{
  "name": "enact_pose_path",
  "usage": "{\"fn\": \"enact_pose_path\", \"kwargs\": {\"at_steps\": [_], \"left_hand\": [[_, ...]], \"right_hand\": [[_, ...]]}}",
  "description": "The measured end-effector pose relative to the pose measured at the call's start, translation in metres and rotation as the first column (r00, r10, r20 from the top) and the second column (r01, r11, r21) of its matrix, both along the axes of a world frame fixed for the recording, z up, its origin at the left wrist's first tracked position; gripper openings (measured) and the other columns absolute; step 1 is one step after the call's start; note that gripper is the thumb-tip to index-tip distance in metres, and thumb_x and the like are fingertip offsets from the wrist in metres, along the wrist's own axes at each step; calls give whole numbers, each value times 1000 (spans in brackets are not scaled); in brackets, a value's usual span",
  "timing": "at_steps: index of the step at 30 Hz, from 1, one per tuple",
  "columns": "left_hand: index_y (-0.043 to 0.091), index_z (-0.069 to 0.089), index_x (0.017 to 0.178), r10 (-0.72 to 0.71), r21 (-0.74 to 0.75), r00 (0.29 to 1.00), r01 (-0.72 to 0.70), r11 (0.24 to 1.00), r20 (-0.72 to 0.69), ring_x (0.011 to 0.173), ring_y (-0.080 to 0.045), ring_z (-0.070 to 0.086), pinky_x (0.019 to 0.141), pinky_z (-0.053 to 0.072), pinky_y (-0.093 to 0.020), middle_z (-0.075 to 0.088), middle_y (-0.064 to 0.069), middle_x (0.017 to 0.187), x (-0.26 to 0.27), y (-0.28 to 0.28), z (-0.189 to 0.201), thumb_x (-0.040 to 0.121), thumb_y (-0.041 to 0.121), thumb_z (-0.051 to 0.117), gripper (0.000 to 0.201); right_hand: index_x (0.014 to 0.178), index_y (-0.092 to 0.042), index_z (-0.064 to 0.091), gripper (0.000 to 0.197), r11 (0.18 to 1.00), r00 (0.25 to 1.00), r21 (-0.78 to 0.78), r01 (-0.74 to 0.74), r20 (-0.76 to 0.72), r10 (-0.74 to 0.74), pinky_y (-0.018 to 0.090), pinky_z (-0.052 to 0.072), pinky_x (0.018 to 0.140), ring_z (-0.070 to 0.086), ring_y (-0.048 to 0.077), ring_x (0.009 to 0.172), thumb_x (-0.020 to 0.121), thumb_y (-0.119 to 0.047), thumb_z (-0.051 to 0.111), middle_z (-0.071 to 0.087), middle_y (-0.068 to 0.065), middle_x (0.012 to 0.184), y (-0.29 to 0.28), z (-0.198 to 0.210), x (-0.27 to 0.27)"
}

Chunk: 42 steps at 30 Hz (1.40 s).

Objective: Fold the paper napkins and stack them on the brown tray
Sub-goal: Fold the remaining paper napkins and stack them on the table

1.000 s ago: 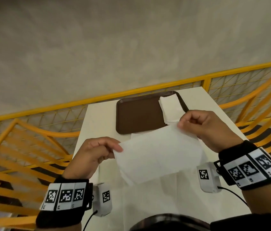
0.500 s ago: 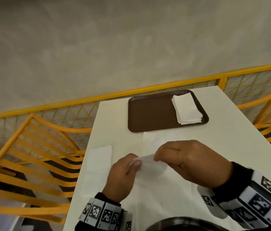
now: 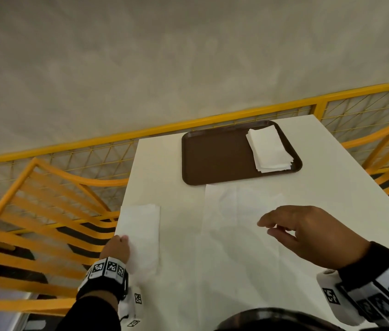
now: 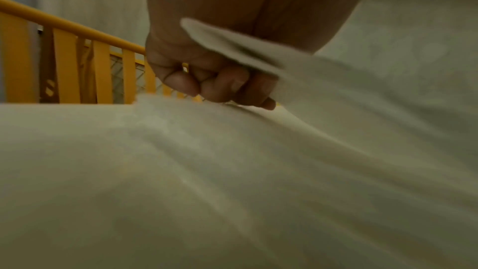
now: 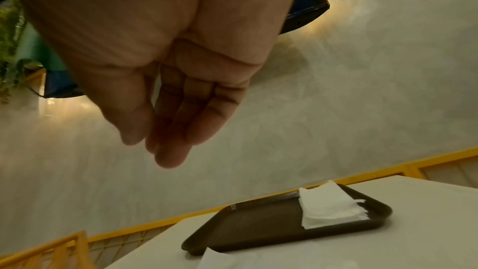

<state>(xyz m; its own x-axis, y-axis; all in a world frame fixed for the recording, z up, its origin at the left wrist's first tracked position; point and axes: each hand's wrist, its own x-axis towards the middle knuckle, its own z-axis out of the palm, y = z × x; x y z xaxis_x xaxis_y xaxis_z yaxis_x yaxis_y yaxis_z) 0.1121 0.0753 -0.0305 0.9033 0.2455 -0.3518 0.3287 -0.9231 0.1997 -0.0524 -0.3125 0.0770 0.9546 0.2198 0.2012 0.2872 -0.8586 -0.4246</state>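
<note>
My left grip (image 3: 117,247) was curled around the near end of a folded napkin (image 3: 140,230) at the table's (image 3: 332,199) left edge. My right grip (image 3: 308,232) hovered relaxed, holding nothing, above an unfolded napkin (image 3: 227,206). Beyond it sat the tray (image 3: 212,154) with the stack (image 3: 268,150).

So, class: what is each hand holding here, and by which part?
The left hand grips a folded napkin at its near left edge. The right hand holds nothing, fingers loose above the unfolded napkins.
</note>
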Motion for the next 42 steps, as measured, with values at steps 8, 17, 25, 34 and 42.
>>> {"fn": "enact_pose_path", "kwargs": {"at_steps": [8,17,25,34,42], "left_hand": [[6,40,131,134,171,991,-134,976,9,123,-37,43,105,35,-51,48,-18,133,-2,-18,3,88,49,49,61],[16,49,123,-324,-85,930,313,946,-176,118,-26,49,98,43,-40,52,-4,126,-66,-121,-2,60,77,57,88],[12,43,126,-247,-63,959,240,969,-141,118,-26,40,94,44,-35,35,-6,126,-91,-156,-7,57,59,75,89],[9,47,120,-190,-329,981,196,924,50,96,-19,50,80,42,-22,46,-6,116,-100,-157,-7,68,21,76,60],[14,65,96,-318,-184,840,431,884,439,81,-18,61,70,44,-25,65,3,84,-115,-153,37,89,26,61,14]], "right_hand": [[105,-43,60,27,994,985,-7,109,-133,-109,13,49,63,61,-2,73,85,-25,67,64,-24,84,-18,-19,-6],[106,-39,62,17,994,932,-48,99,-345,-109,11,44,69,61,0,78,90,-33,59,61,-23,89,-13,-35,-5],[107,-37,62,17,993,911,-53,109,-394,-121,18,47,77,60,0,79,90,-34,58,61,-20,89,-19,-39,-18],[105,-36,63,16,992,894,-28,127,-430,-126,17,46,74,61,1,78,90,-32,60,59,-22,84,-23,-42,-28],[118,-42,55,35,984,911,50,172,-389,-140,12,41,78,59,-3,91,86,-35,66,60,-23,105,-24,-41,-27]]}}
